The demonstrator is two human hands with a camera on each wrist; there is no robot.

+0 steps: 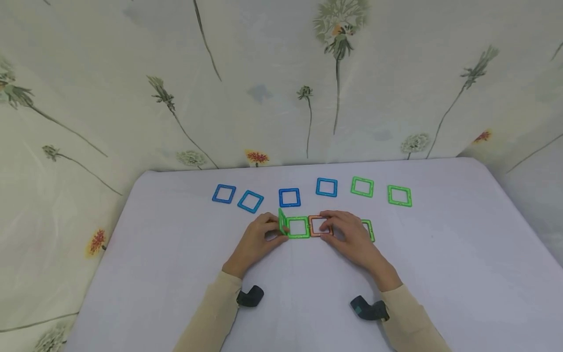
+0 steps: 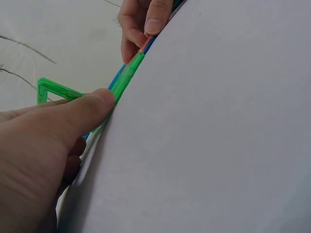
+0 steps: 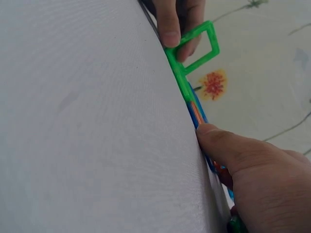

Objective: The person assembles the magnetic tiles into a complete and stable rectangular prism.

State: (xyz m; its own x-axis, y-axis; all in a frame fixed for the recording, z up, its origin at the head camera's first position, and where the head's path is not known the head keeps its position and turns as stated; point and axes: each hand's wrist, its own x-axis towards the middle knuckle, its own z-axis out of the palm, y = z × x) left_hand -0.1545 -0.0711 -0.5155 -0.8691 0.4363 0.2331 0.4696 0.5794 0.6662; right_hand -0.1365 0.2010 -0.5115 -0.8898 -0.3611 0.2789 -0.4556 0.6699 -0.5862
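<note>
A green square magnetic tile (image 1: 298, 216) lies flat on the white table, and a second green tile (image 3: 214, 40) stands up from its left edge. My left hand (image 1: 260, 239) grips these green tiles at that left edge, thumb in front and fingers behind. Against the flat tile's right side lies an orange square tile (image 1: 310, 226). My right hand (image 1: 352, 239) pinches the orange tile between thumb and fingers, covering its right part. A blue edge (image 3: 193, 115) shows along the orange one in the right wrist view. Another green tile (image 1: 371, 231) is partly hidden behind the right hand.
Behind the hands lie several blue square tiles, among them a left one (image 1: 224, 186) and a middle one (image 1: 290, 189). Two green tiles, one (image 1: 362, 178) beside the other (image 1: 399, 187), lie at the back right. A flower-patterned cloth (image 1: 272, 122) hangs behind the table (image 1: 457, 254).
</note>
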